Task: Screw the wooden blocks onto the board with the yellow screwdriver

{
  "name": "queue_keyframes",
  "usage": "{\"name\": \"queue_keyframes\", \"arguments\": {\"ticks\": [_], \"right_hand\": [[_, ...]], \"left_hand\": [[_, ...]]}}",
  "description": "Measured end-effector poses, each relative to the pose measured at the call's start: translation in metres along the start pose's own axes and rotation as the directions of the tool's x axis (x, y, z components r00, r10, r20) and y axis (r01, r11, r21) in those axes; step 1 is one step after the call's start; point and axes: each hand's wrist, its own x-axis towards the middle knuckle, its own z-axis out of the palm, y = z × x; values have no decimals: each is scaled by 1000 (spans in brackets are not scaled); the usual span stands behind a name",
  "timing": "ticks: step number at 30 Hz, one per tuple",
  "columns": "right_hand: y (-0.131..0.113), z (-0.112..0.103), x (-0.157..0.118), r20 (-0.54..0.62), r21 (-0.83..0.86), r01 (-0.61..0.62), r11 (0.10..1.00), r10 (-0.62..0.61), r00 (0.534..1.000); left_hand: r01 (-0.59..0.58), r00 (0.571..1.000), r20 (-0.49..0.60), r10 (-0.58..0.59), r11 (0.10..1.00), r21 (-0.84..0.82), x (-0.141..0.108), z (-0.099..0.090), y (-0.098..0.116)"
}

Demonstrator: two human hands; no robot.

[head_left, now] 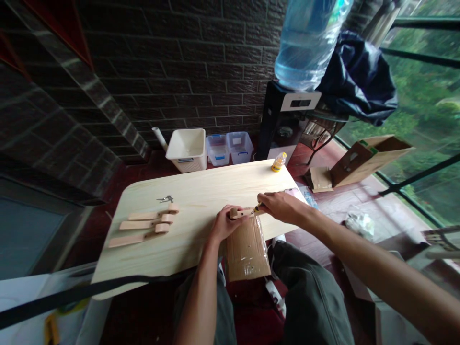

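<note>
Step in hand, as judged: a small tool point(256, 208) is being applied to a wooden piece point(246, 213). The piece is lying over the far end of a cardboard box point(247, 249), by the near side of the surface point(204, 191). Left hand point(223, 224): fingers are gripping the piece near its rounded end. Right hand point(275, 203): fingers are closing round the tool's handle; tool type is remaining unclear. Long axis is running roughly side to side, rounded end pointing left. Next move is probably calling for steady bracing and controlled tool pressure.
</note>
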Motion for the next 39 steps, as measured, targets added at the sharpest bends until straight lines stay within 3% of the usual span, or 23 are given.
{"name": "queue_keyframes", "arguments": {"ticks": [12, 20, 27, 34, 39], "right_hand": [[-14, 1, 7, 53, -58, -59, 997, 62, 997], [-22, -5, 14, 57, -57, -40, 998, 43, 997], [-16, -1, 16, 102, -6, -157, 988, 157, 982], [-18, -2, 8, 84, 0, -82, 997, 82, 993], [-10, 0, 13, 103, 35, -110, 993, 106, 989]], "left_hand": [[-50, 998, 34, 49, 998, 27, 6, -3, 3], [-21, 999, 48, 20, 999, 25, 9, -4, 1], [-43, 998, 35, 43, 999, 7, 9, -1, -2], [-43, 999, 21, 42, 998, 42, 9, -1, -2], [-61, 997, 48, 59, 997, 42, 10, -3, 2]]}}
